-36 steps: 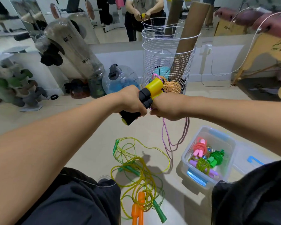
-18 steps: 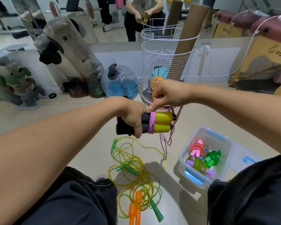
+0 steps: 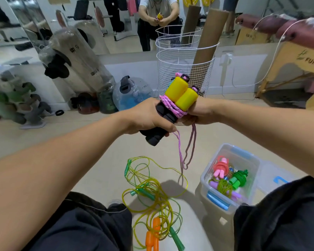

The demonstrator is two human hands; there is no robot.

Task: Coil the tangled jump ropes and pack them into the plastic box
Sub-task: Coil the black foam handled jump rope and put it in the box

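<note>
Braided pink cord (image 3: 172, 106) wraps cylindrical yellow-and-black handles (image 3: 181, 93).

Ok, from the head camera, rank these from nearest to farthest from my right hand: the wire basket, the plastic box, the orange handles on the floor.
From the right hand:
1. Wire basket, just behind and above it, by the wall.
2. Plastic box, below it on the floor, to the right.
3. Orange handles, lowest in view, between the knees.
</note>
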